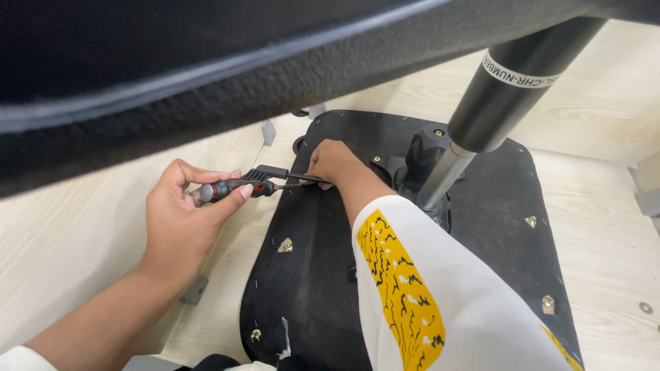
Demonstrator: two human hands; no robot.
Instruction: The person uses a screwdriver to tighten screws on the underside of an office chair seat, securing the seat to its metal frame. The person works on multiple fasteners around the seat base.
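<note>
Gripped the red-and-black screwdriver [237, 188] in the left hand [180, 220] at centre frame, right hand [335, 163] clamped near its tip on the upturned black seat base [309, 275]; several fittings seated, this fastening apparently unfinished.

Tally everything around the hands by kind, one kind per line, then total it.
Hands: 2, left hand and right hand
Screwdriver, red and black: 1
Upturned black seat base: 1
Gas-lift cylinder: 1
Loose washer on the floor: 1
Total: 6
</note>
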